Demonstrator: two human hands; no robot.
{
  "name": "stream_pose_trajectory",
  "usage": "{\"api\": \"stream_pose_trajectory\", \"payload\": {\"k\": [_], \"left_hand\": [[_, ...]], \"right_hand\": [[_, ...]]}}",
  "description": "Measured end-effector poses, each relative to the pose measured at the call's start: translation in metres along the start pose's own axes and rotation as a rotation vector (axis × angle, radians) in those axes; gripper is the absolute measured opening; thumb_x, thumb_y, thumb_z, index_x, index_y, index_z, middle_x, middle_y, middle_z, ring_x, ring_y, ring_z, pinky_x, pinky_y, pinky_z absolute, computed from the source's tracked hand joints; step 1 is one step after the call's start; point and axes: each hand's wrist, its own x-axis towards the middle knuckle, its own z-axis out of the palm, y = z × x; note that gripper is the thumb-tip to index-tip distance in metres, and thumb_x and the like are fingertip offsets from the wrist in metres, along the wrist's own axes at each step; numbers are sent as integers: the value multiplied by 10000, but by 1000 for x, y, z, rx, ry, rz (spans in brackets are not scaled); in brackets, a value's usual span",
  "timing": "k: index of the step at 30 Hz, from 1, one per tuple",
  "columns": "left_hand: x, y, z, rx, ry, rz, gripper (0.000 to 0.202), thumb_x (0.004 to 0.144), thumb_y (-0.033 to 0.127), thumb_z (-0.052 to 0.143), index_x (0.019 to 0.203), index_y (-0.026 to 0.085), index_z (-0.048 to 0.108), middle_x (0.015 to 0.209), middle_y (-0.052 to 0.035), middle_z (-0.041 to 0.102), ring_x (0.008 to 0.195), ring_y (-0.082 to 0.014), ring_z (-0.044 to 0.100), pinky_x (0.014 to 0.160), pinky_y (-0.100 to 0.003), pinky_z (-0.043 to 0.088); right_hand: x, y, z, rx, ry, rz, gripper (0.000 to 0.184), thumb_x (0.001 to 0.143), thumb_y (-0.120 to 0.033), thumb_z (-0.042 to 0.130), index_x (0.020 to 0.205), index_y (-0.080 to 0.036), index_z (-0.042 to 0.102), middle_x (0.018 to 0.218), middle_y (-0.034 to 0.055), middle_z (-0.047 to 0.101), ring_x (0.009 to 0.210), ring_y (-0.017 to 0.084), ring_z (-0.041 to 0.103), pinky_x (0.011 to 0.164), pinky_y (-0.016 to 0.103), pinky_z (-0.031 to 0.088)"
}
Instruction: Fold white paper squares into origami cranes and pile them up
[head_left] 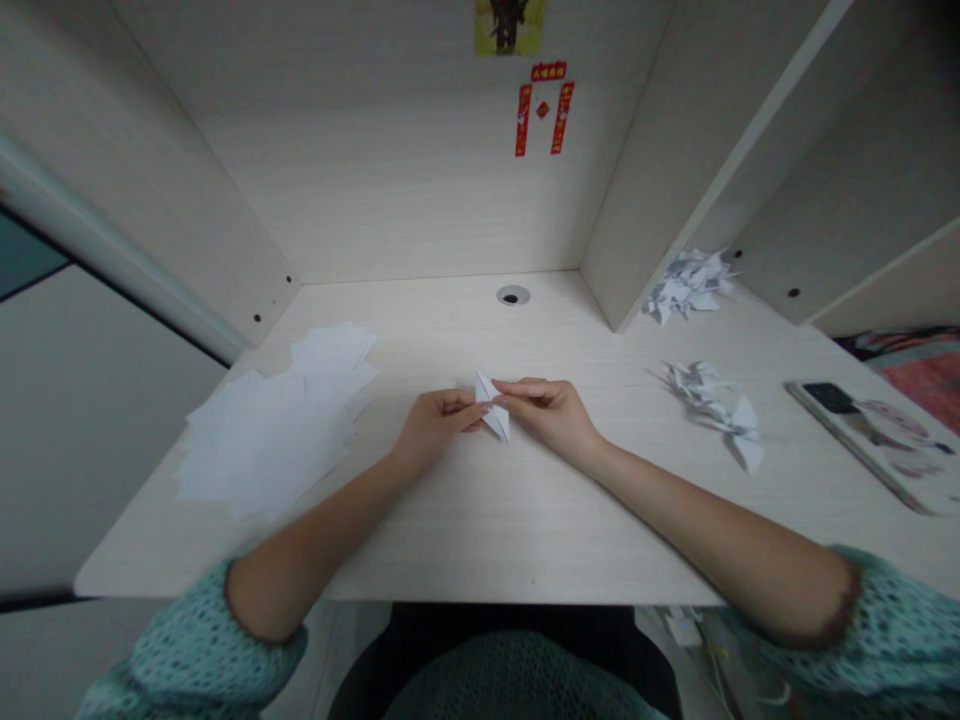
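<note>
On the far panel [390,160], gold-coloured characters are borne by a red upper strip [548,71], a left red strip [523,120] and a right red strip [562,118]; the characters are too small to be read with certainty. A red diamond [543,110] is framed between the two upright strips, and above them a yellow picture [508,27] is cut off by the upper edge of the view. On the near right, a phone [870,440] is laid face down, its case marked with a pinkish design in which lettering cannot be made out.

A small folded white paper [498,424] is held at the middle of the tabletop [450,545]. It is pinched at its left side between thumb and fingers of the left hand [431,428] and at its right side by those of the right hand [551,410], its points projecting far and near beyond the fingertips. Whether the tabletop is touched by its near point cannot be told. Loose white sheets [274,430] are spread on the left; folded pieces [701,385] are gathered on the right, with a larger heap [690,285] farther back.
</note>
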Motion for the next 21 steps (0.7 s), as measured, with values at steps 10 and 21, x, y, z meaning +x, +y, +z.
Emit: {"api": "stream_pose_trajectory", "payload": {"k": [10, 21], "left_hand": [[0, 0, -1, 22, 10, 14, 331, 610, 481, 752, 685, 165, 693, 718, -26, 685, 693, -151, 625, 713, -286, 518], [-4, 5, -2, 96, 87, 132, 300, 686, 464, 696, 642, 168, 672, 639, -1, 606, 595, -113, 553, 552, -209, 463]], "right_hand": [[-3, -4, 2, -125, -65, -140, 195, 772, -317, 675, 936, -240, 748, 845, 64, 726, 777, 167, 638, 722, 309, 485], [-5, -3, 4, -66, -88, 103, 294, 730, -458, 677, 802, -187, 767, 764, 30, 732, 668, 173, 623, 607, 280, 461]]}}
